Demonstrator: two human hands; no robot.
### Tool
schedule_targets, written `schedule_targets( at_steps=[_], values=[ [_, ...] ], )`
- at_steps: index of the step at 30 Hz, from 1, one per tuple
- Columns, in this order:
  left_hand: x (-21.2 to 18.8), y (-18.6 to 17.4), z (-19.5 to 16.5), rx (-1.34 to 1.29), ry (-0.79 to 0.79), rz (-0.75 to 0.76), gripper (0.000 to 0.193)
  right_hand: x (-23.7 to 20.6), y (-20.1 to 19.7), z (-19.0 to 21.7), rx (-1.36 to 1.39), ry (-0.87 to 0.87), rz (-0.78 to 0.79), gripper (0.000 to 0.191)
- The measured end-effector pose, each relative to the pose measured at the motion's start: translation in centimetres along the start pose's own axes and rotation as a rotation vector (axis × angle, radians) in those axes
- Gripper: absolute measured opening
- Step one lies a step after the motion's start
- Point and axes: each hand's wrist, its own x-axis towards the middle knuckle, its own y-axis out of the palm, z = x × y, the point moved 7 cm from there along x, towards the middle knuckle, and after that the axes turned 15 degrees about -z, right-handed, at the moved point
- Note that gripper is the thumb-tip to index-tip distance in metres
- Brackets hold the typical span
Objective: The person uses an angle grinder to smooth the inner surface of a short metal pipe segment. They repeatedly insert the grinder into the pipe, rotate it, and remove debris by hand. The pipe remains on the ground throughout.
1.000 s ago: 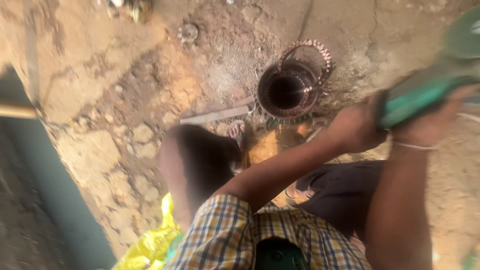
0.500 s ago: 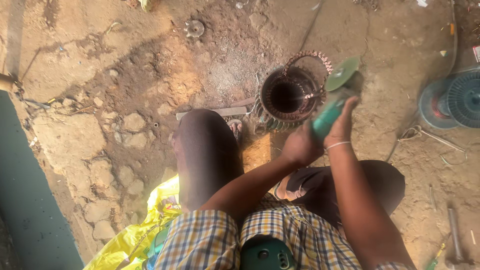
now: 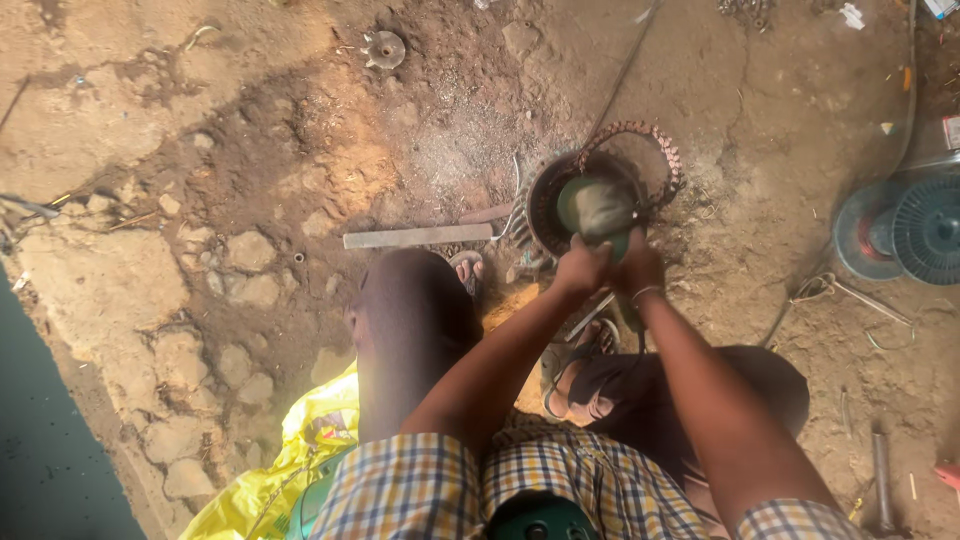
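A green power tool (image 3: 597, 208) is held upper centre of the frame, over a round motor stator (image 3: 560, 205) on the dirt floor (image 3: 250, 150). It is gripped by the left hand (image 3: 583, 268) and right hand (image 3: 637, 270), fingers closed around its body.

1 green grinder (image 3: 597, 210), 1 stator (image 3: 590, 200), 2 hands, 1 metal bar (image 3: 417, 237).

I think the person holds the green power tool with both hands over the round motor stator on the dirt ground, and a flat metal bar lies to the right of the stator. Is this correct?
Not quite. In the head view the flat metal bar lies to the left of the round motor stator, not the right. The rest holds: the left hand and right hand grip the green power tool over the stator on the dirt ground.
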Motion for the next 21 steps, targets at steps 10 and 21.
schedule_targets(
  at_steps=[10,21],
  values=[
    [4.0,0.6,3.6,0.045,-0.267,-0.096,0.038,-0.1,3.1,1.0,-0.177,0.046,0.116,0.037],
    [3.4,-0.8,2.7,0.088,-0.230,-0.176,0.040,1.1,5.4,-0.3,-0.087,-0.055,0.036,0.038]
  ],
)
